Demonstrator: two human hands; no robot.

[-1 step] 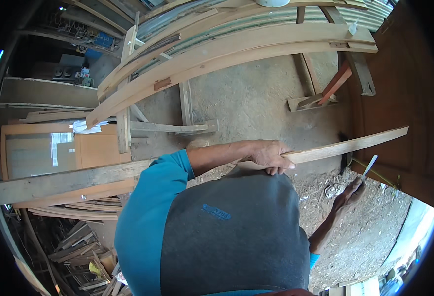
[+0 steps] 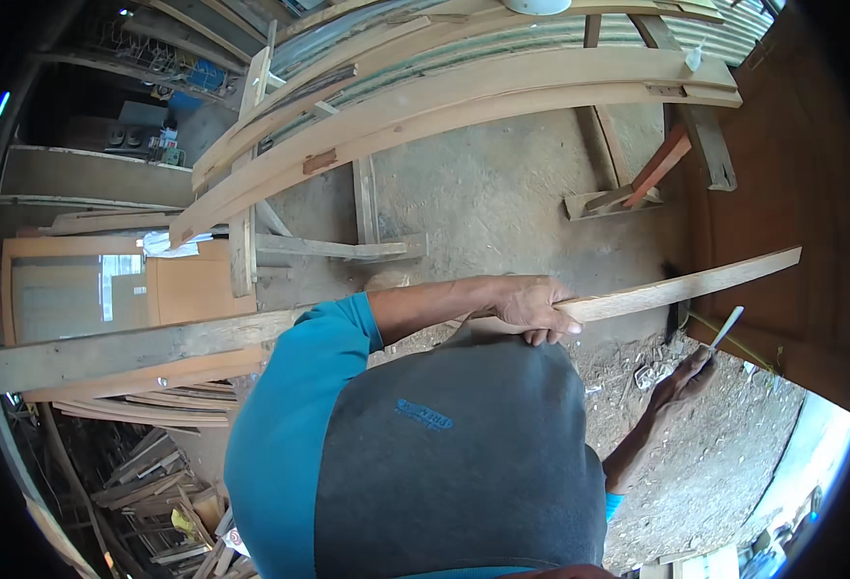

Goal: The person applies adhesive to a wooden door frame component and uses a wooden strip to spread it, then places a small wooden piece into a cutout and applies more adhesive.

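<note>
- Bare dirt floor lies open beyond our long plank.
- Our left hand closes over the plank's near edge.
- Our right hand pinches a thin pale stick below the plank's free end.

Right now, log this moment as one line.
left hand: grips long wooden plank | right hand: holds thin pale stick | below: dirt floor
</note>
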